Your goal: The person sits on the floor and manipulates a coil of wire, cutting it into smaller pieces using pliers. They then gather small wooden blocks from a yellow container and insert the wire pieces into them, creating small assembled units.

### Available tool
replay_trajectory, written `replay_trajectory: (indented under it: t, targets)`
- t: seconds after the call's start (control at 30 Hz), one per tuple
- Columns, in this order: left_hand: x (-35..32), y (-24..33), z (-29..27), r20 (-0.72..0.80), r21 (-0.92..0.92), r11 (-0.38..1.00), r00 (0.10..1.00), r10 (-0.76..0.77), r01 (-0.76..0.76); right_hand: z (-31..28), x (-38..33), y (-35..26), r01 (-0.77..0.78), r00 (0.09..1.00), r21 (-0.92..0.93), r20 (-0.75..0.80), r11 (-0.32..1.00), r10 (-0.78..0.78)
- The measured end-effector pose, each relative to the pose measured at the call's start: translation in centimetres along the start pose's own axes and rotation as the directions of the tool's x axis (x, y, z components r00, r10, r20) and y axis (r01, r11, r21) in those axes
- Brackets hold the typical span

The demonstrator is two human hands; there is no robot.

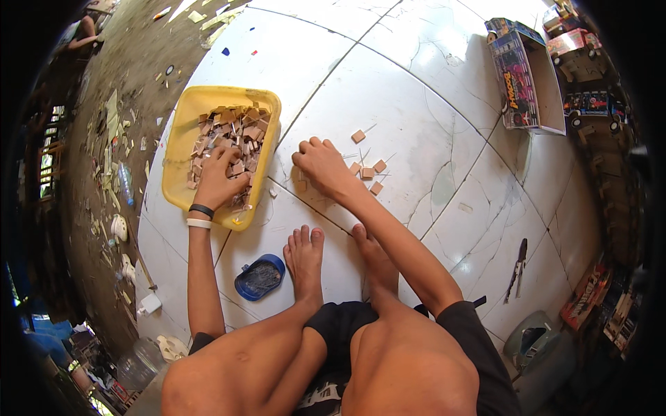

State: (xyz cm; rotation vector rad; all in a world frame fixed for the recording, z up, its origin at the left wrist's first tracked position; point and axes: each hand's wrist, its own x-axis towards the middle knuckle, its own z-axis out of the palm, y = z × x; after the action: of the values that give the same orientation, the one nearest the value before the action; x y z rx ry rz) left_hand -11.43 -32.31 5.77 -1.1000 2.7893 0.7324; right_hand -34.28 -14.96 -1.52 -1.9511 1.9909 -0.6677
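Observation:
My left hand (pixel 220 179), with a black band and a white band on its wrist, reaches into a yellow plastic tray (pixel 272 114). Its thumb and bent fingers are apart, touching a heap of small brown wooden blocks (pixel 225 125), many with thin pins. My right hand (pixel 322 165) rests low over the white tiles, its fingers curled in; what they hold, if anything, is hidden. One block (pixel 300 186) lies partly shaded beside that hand. To its right, several loose blocks (pixel 367 173) with thin metal pins lie on the tiles, one block (pixel 358 136) farther off.
A blue strap-like piece (pixel 260 277) lies left of my bare feet. Pliers (pixel 515 270) lie on the tiles at right. A printed box-like toy truck body (pixel 517 80) stands far right, near more toy vehicles (pixel 590 104). Scraps litter the dirt ground (pixel 132 83) at left.

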Motion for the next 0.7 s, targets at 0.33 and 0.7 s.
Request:
replay_trajectory:
  t: [0.33,0.7]
  targets:
    - [0.0,1.6,-1.7,0.151,0.036,0.999,0.988,-0.024,0.019,-9.3,1.5,-1.2,-0.278,0.867,0.295,-0.334,0.914,0.371]
    - [-1.0,1.6,-1.3,0.307,0.139,0.990,0.951,-0.039,-0.004,-9.6,6.8,-4.5,-0.126,0.873,0.675,-0.272,0.727,0.404]
